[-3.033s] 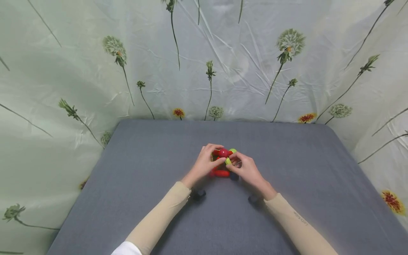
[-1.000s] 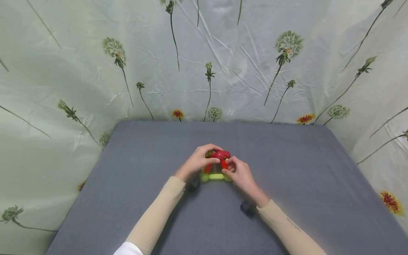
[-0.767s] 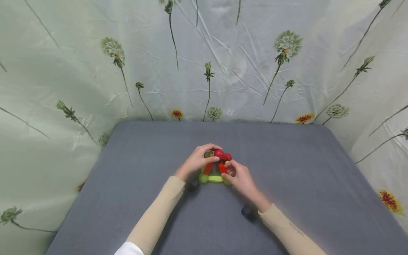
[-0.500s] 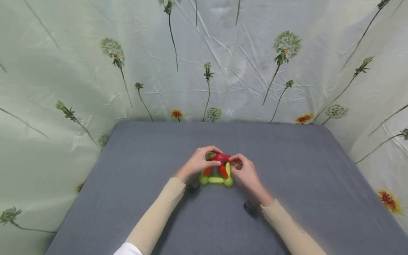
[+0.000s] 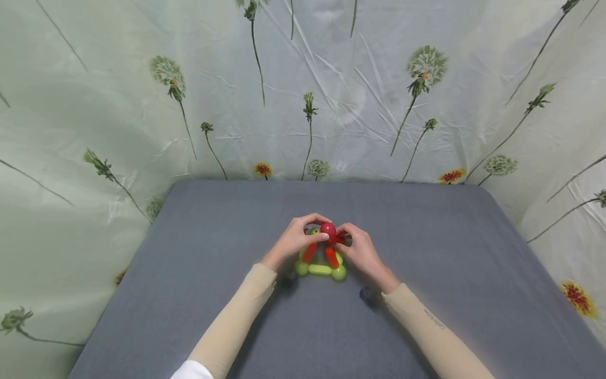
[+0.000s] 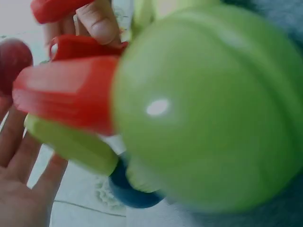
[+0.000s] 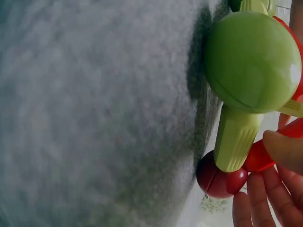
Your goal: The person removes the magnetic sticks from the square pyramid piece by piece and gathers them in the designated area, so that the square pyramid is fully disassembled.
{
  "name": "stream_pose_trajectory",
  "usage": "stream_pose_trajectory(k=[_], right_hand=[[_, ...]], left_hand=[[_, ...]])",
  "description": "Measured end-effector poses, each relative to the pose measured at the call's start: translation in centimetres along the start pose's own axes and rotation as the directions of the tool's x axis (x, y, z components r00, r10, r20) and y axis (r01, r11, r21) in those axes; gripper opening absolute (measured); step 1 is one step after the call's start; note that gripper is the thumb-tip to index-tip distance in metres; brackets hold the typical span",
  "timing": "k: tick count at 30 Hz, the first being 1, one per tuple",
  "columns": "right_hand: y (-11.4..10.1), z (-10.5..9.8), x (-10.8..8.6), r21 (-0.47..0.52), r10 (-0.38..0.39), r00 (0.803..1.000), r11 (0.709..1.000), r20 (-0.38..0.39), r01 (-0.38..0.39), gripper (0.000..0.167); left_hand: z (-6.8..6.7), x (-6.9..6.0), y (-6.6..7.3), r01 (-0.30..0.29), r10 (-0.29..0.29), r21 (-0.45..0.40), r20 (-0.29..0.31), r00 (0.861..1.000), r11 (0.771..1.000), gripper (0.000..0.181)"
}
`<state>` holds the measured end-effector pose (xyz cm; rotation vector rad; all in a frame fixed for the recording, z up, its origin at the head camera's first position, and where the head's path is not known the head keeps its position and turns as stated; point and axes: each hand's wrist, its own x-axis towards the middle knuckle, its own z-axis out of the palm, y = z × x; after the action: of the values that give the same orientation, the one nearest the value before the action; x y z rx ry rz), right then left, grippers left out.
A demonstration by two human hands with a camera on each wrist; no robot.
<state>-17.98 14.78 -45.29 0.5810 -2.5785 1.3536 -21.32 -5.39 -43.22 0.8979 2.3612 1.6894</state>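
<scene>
**Steadily does it: one hand braces, the other lines up**

The step looks like seating a red stick against the red ball point(image 5: 328, 229) at the top of a small ball-and-stick frame. That frame stands near the middle of the grey table point(image 5: 236, 221). Its front base is a green stick point(image 5: 320, 269) between a left green ball point(image 5: 302, 268) and a right green ball point(image 5: 338, 272), with a pair of red sticks point(image 5: 332, 257) leaning up toward the top.

The left hand point(image 5: 299, 238) has its grip closed on the red ball, thumb in front and fingers behind. The right hand point(image 5: 358, 246) pinches a red piece point(image 5: 341, 239) just beside that ball; whether the two are touching is too small to tell.

To do it well, let the left hand take the load so the base does not slide or twist. Aim the piece straight at the ball's middle and bring it in slowly. Pushing from above would probably splay the leaning sticks, so press sideways, toward the left thumb.
</scene>
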Motion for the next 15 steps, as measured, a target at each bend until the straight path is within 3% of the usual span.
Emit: stream_pose_trajectory(k=[4,8,15], right_hand=[[0.3,-0.2,0.2,0.054,0.125,0.992,0.99,0.032,-0.127,0.026],[0.8,-0.6,0.5,0.157,0.258,0.961,0.95,0.098,-0.271,0.032],[1.9,-1.0,1.1,0.281,0.305,0.927,0.89,0.219,-0.359,0.03]], left_hand=[[-1.3,0.5,-0.6,0.044,-0.047,-0.03,-0.107,0.993,0.999,0.035],[-3.0,1.3,-2.1,0.142,-0.147,-0.043,-0.189,0.971,0.989,0.037],[-4.7,3.2,-4.8,0.314,-0.307,0.003,-0.209,0.929,0.949,0.034]])
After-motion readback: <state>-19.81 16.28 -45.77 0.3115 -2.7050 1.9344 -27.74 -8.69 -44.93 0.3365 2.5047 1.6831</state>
